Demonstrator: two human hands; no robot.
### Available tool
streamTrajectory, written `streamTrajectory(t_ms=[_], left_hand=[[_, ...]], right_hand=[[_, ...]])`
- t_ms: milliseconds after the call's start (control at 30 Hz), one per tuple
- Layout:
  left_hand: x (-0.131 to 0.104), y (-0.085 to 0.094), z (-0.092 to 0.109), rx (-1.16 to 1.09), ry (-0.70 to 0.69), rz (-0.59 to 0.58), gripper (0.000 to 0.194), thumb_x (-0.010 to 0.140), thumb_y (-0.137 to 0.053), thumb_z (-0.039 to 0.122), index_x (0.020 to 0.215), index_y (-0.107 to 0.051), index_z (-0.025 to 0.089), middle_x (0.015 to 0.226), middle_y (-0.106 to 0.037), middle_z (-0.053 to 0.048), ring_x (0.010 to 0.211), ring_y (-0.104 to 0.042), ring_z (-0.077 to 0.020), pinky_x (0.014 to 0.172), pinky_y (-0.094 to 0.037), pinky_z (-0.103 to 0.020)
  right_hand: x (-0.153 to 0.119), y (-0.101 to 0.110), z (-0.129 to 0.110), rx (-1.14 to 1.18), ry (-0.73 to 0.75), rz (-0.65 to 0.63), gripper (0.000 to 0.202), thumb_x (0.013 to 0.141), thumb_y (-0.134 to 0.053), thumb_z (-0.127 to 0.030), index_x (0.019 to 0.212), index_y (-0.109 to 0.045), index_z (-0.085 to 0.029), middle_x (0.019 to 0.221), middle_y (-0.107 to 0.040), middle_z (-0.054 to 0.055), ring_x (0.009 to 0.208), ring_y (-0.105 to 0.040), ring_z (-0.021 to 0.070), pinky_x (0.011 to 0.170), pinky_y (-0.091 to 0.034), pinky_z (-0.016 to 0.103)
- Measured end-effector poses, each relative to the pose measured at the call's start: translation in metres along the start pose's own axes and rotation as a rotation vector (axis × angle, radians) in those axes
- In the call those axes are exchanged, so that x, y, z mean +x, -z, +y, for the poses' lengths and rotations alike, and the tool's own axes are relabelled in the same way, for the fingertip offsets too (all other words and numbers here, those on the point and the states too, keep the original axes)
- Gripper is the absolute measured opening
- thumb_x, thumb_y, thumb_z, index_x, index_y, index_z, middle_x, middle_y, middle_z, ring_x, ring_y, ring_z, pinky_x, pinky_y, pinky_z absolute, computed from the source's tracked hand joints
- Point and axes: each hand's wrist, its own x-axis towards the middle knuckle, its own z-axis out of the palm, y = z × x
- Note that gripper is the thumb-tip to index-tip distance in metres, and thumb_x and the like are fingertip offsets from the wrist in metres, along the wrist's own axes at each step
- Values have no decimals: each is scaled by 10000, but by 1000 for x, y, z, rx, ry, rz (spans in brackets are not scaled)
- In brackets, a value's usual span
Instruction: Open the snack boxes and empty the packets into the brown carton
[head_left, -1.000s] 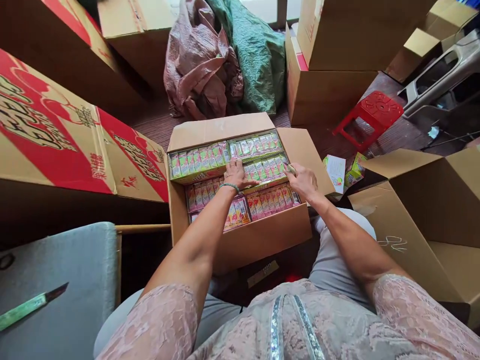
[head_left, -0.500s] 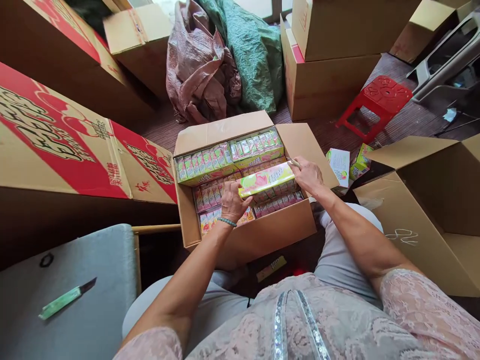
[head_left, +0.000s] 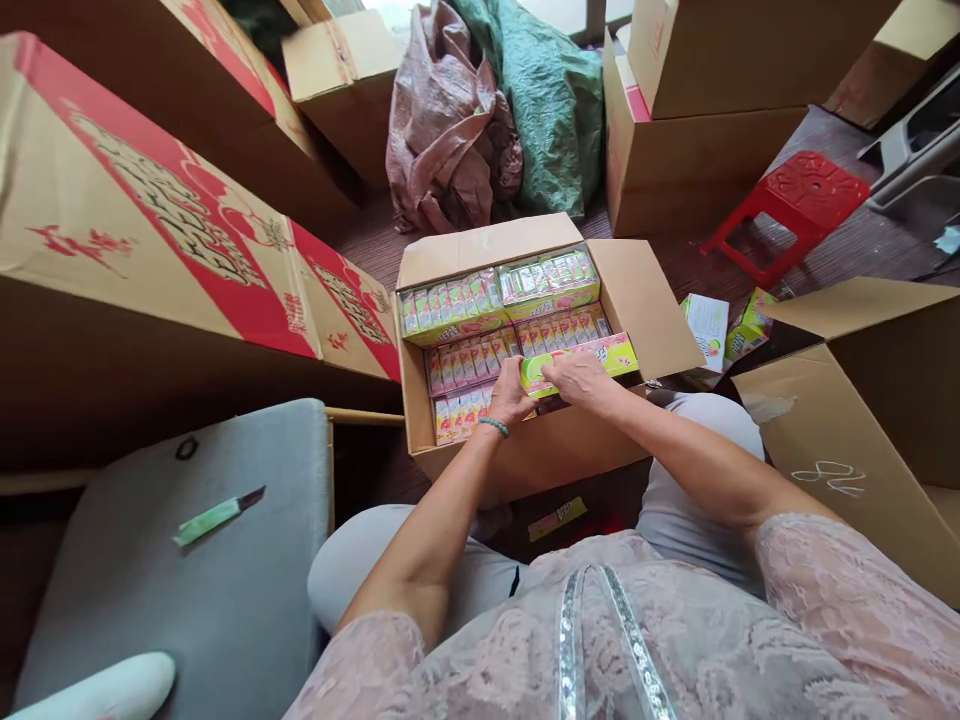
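- left hand [head_left: 511,392]: closed round the left end of the green-yellow pack [head_left: 619,352], thumb and fingers either side, likely to steady it
- right hand [head_left: 581,380]: curled over the pack's middle, touching it, one digit near the left hand; gripping or only pressing, cannot tell; anything else in the palm, cannot tell
- green-yellow pack: 1 in hand, over the front right part of the open carton [head_left: 480,480], printed side showing, probably held there so both hands can reach it
- open carton: 1, between the knees and the sacks, flaps spread back and to the right, seemingly for clear access from above
- inside it, 5 trays countable: 2 green trays [head_left: 454,312] at the back, 2 pink trays [head_left: 469,362] in the middle, 1 pink-orange tray [head_left: 459,412] at front left; front right blocked by pack and right hand, cannot count there
- trays sit side by side in rows, presumably to fill the space tightly
- knife [head_left: 217,515]: 1, green handle, on the grey pad [head_left: 255,440] at the left, perhaps parked within reach
- small cartons [head_left: 707,325]: 2 visible, beside the big open box [head_left: 799,420] at right
- sacks [head_left: 457,130]: 2, one pinkish, one green, beyond the carton
- red stool [head_left: 821,185]: 1, at far right
- card strip [head_left: 556,519]: 1, on the floor, near side of carton
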Motion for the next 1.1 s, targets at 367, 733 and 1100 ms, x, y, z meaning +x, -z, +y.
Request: streamTrajectory(t_ms=[367,733,1100], left_hand=[[2,-6,15,-40,45,-30,597,734,-812,262,1218,-468,201,1192,-565,-109,1097,-621,-282,990,-552,-419],[1,0,24,-58,161,-60,700,679,-807,154,1293,-474,197,1285,-574,-117,1165,-649,-294,1024,-557,-411],[7,44,35,-315,255,-24,807,417,-860,228,1142,-508,221,1066,-625,-12,1005,-663,-255,931,-584,-389]], right_hand=[[18,0,-2,-258,6,-90,413,1047,-327,-72,1213,-704,-97,1144,-753,221,1085,-735,295,844,-467,353],[-30,1,102,-370,-279,-191,487,1063,-293,-107,1381,-662,-129,1189,-747,219,1082,-734,311,797,-415,361],[-71,-2,87,-1,-612,121,442,1150,-289,-349,1209,-700,-199,1144,-773,109,1006,-712,211,651,-302,304]])
